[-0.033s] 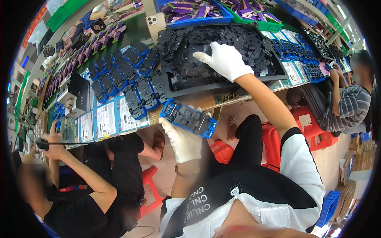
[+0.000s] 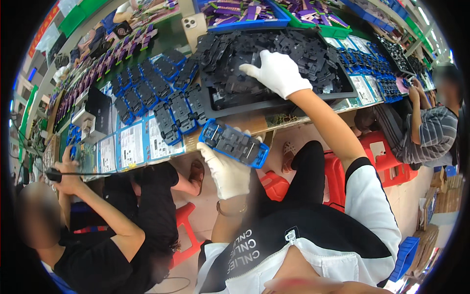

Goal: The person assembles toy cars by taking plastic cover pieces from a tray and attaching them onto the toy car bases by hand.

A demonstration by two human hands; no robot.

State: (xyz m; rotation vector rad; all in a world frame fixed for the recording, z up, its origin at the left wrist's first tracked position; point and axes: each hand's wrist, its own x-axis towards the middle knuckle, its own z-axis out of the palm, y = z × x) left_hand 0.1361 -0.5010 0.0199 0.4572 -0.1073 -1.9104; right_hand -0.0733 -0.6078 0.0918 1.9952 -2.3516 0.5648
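The left hand gripped a blue-framed black fixture while the right hand, fingers spread, seemingly empty, pressed the heaped black parts.

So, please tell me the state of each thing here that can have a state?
Left hand: gloved, gripping the blue frame.
Blue frame: held off the bench, tilted, black insert in it.
Right hand: gloved, fingers spread, resting on the black parts.
Black parts: loosely heaped in the tray.
Tray: flat on the bench, full.
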